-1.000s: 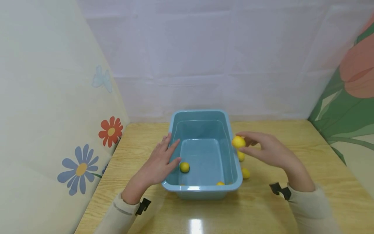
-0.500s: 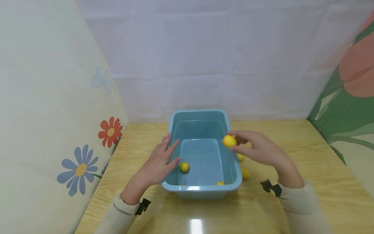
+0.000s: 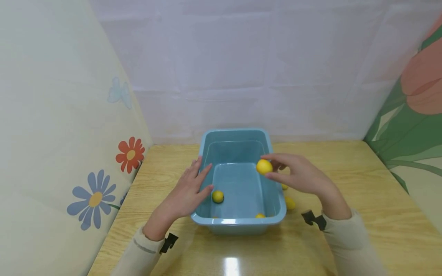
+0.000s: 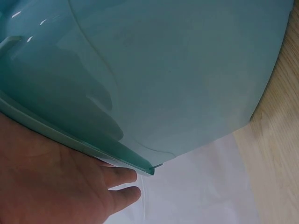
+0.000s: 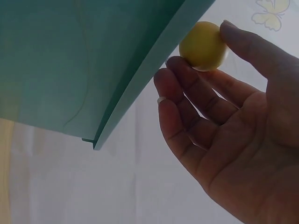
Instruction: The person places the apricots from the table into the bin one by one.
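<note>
The step in hand looks like bringing one yellow, lemon-like ball [image 3: 264, 167] over the right rim of the blue tub [image 3: 238, 221]. The right hand [image 3: 298, 172] has it in a light grip: thumb and fingertips pinch it, parted only as wide as the ball itself, and the other fingers bend loosely and hold nothing. In the head view the ball shows against the inside of the tub, near its right wall; how high it hangs above the floor of the tub I cannot tell.

The left hand [image 3: 184, 193] rests along the left rim with its fingers straight and spread, thumb and forefinger reaching over the inside, and it has hold of no ball; it seems to be steadying the tub.

Inside lie a second ball [image 3: 217, 196], toward the left wall, and a third [image 3: 260, 216], mostly hidden by the near rim. Outside, on the worktop [image 3: 345, 161], two more sit just beside the right wall: one mostly covered [image 3: 284, 186], the other nearer the person [image 3: 290, 203].

The next move probably calls for clearing the rim fully, lowering the ball and spreading the fingertips gently, so it does not bounce or roll hard
</note>
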The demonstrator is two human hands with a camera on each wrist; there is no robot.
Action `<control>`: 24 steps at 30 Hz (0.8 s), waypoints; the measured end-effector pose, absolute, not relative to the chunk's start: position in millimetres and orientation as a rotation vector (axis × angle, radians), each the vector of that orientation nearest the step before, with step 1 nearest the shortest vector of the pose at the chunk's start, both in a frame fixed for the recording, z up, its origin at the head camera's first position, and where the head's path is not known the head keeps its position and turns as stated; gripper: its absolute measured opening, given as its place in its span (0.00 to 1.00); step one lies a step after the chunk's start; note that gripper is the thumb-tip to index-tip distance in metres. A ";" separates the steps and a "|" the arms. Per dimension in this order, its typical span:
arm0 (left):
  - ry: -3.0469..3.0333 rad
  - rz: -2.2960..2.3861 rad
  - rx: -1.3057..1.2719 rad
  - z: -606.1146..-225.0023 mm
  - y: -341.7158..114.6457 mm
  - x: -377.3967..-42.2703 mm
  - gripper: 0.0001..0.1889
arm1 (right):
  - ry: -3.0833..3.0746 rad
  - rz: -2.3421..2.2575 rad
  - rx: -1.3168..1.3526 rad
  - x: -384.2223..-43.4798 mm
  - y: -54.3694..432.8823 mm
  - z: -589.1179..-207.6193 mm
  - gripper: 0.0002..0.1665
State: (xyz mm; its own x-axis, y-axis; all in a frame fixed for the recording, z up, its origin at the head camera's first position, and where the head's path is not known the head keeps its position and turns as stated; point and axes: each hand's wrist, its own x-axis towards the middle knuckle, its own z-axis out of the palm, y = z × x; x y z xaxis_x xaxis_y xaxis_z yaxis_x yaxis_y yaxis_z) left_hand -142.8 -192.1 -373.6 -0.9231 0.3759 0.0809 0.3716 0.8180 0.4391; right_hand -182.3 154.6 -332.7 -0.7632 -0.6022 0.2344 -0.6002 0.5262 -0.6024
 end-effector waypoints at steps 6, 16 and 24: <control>2.982 0.717 0.605 -373.2 -192.1 -142.6 0.36 | 2.743 -1.069 -1.099 -183.3 153.9 -332.3 0.29; 2.985 0.720 0.614 -375.1 -191.4 -143.4 0.36 | 2.794 -1.072 -1.063 -183.0 163.8 -337.2 0.29; 2.986 0.737 0.616 -375.9 -192.0 -143.3 0.35 | 2.844 -1.070 -0.969 -184.1 180.6 -341.8 0.28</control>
State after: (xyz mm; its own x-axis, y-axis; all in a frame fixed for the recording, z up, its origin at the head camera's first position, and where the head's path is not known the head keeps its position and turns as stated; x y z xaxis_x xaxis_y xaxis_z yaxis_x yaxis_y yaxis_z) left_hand -143.3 -192.0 -375.9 -0.9228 0.3751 0.0876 0.3727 0.8124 0.4485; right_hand -184.1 180.6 -341.8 -0.8145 -0.5254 0.2460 -0.5572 0.5904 -0.5839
